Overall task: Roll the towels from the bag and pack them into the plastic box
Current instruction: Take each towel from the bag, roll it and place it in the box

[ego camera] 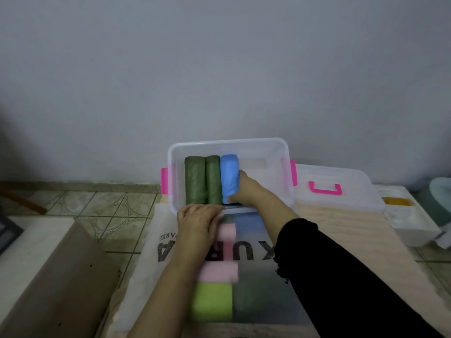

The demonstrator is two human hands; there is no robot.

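Head view: plastic box point(280, 152) is seen on the floor against the wall, lid off. Three rolled towels are counted inside, packed at its left end, touching side by side: two dark green rolls point(195, 179) and one blue roll point(229, 176), long axes running from the near rim to the far rim. The right half of the box is unfilled.

Right hand point(246, 191) is reached over the near rim and closed around the near end of the blue roll, pressing it against the green pair. Left hand point(197, 223) is laid flat at the near rim, fingers on the bag; nothing is gripped as far as can be told.

Bag point(156, 240) lies directly in front of the box, just under both hands. Folded towels inside it are blurred: two pink point(228, 231), one light green point(212, 301), and a darker one, perhaps. The left hand is judged nearer to these. One lid point(341, 184) is noted right of the box.
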